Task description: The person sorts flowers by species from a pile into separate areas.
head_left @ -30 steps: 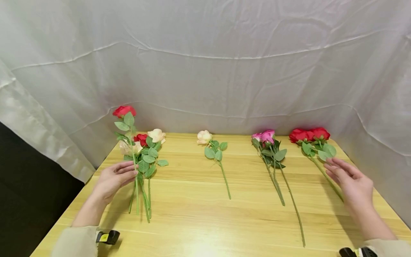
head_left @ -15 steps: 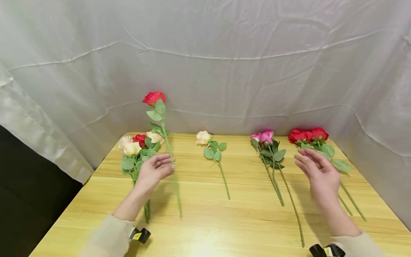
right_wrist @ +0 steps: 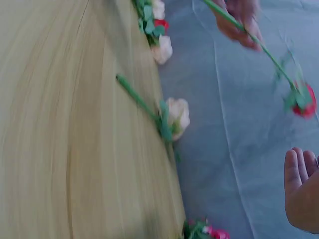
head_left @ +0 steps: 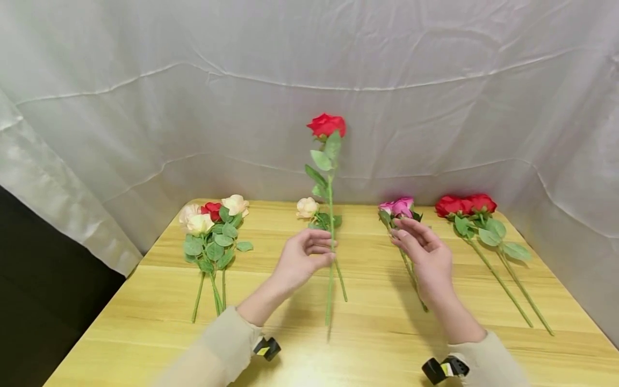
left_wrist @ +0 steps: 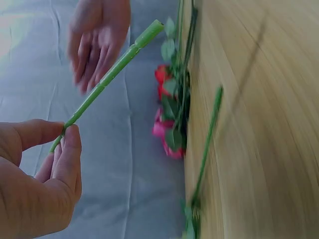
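Observation:
My left hand [head_left: 303, 259] pinches the green stem of a red rose [head_left: 326, 124] and holds it upright above the middle of the table. In the left wrist view, thumb and fingers of the left hand [left_wrist: 45, 184] meet on the stem [left_wrist: 102, 83]. Behind that stem lies a single cream rose [head_left: 307, 207], its leaves partly covered. Holding nothing, my right hand [head_left: 427, 260] hovers with relaxed fingers over the magenta roses [head_left: 402, 206] and hides part of their stems. The right wrist view shows the right hand [right_wrist: 303, 191] apart from the lifted rose [right_wrist: 303, 102].
At the left of the wooden table [head_left: 145, 301] lies a bunch of cream roses [head_left: 200, 223] with one red rose [head_left: 211, 210] among them. Red roses [head_left: 459, 205] lie at the right. A grey curtain [head_left: 271, 123] hangs behind the table's far edge.
The left hand has carried the red rose rightward from the left bunch to the middle. The right hand has moved left, from the red roses to over the magenta ones.

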A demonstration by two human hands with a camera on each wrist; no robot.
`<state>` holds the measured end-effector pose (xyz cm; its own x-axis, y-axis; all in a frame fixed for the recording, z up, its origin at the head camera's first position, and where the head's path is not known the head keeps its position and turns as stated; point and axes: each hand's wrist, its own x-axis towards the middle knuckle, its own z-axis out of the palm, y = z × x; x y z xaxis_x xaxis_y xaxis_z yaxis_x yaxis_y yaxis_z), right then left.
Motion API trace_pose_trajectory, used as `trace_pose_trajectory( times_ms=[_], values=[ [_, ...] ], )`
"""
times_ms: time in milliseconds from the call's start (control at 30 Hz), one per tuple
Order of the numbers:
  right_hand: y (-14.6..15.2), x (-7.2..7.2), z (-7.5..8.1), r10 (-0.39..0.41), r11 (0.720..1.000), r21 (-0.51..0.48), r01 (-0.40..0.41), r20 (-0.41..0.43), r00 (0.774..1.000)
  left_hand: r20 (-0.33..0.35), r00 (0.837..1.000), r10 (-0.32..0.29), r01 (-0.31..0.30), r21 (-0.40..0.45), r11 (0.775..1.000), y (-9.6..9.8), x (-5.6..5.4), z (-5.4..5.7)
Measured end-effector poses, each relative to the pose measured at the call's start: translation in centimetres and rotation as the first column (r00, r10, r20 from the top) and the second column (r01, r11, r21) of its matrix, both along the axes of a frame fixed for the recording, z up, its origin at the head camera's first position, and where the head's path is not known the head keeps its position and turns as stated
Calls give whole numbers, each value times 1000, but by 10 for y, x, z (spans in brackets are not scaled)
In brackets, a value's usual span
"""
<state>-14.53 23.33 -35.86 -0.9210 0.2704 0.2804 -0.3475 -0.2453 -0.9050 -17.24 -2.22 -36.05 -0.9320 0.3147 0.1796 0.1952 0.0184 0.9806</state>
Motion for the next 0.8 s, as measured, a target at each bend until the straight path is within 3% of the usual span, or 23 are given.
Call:
trace_pose_trajectory(
  times_ms=[233, 367, 800],
  values=[
    [-18, 0, 1, 89, 991, 96, -92, 30, 996, 2, 996, -93, 93, -14, 996, 41, 9, 1],
    [-19, -1, 3, 86, 984, 146, -97, 78, 993, 26, 992, -126, 126, -4, 992, 58, 12, -1],
    [-10, -7, 7, 95, 966, 227, -121, 123, 988, -22, 991, -134, 131, -86, 988, 68, 13, -10]
  ],
)
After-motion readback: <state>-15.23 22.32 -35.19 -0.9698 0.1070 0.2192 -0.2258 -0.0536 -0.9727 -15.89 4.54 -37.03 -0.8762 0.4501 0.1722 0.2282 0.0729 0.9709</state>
